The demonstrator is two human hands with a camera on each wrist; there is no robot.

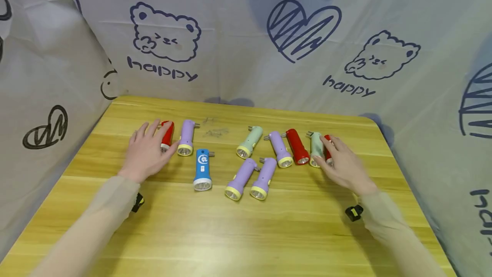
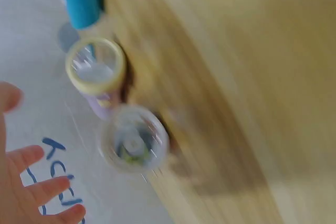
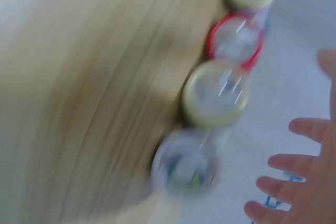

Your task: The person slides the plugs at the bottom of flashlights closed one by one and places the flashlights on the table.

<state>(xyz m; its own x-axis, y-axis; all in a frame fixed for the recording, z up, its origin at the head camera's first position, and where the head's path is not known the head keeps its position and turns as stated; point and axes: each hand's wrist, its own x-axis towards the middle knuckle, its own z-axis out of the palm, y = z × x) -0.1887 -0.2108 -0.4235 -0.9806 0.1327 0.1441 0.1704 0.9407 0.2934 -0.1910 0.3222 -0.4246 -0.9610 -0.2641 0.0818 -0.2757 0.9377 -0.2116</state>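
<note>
My left hand (image 1: 146, 153), fingers spread, overlaps a red flashlight (image 1: 167, 137) with a white rim at the left of the group. Beside that one lies a purple flashlight (image 1: 187, 135), and nearer me a blue flashlight (image 1: 202, 166). On the other side my right hand (image 1: 343, 161) reaches over a white-rimmed red flashlight (image 1: 327, 143) and the edge of a pale green flashlight (image 1: 316, 143). Both wrist views show straight, parted fingers with nothing between them. The white-rimmed lens (image 2: 134, 139) in the left wrist view is blurred.
Between the hands lie a pale green flashlight (image 1: 251, 139), a red flashlight (image 1: 296, 144) and several purple flashlights (image 1: 242, 176), many with metal plug prongs sticking out. The wooden table (image 1: 246, 234) backs onto a white printed cloth (image 1: 238, 46), which also hangs at both sides.
</note>
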